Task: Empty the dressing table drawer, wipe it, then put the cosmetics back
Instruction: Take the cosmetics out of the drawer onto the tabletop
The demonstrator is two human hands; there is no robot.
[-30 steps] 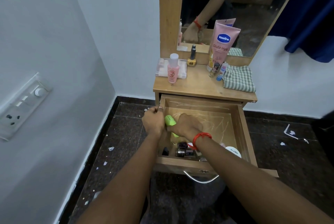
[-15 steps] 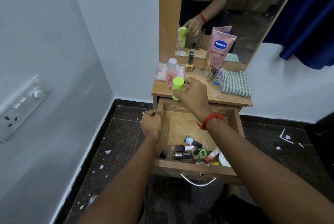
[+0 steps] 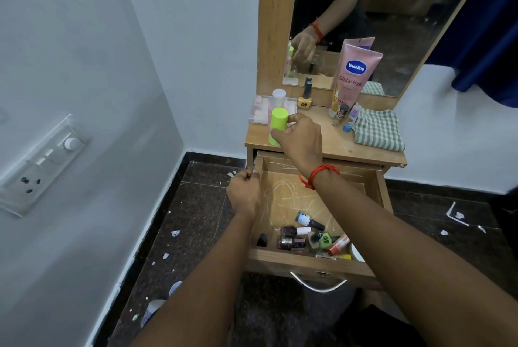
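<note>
My right hand (image 3: 301, 140) grips the green bottle (image 3: 278, 125) upright by its side, low over the table (image 3: 330, 147) at its front left, so it can stand just before the pink bottle (image 3: 279, 96). Whether its base touches yet I cannot tell. My left hand (image 3: 244, 192) curls on the left wall of the drawer (image 3: 379, 195), I judge to steady it while I reach. The drawer is pulled out under the table. Small bottles (image 3: 304, 237) lie heaped at its front, so emptying is unfinished. The cloth (image 3: 378, 129) lies folded at the table's right, handy for wiping.
</note>
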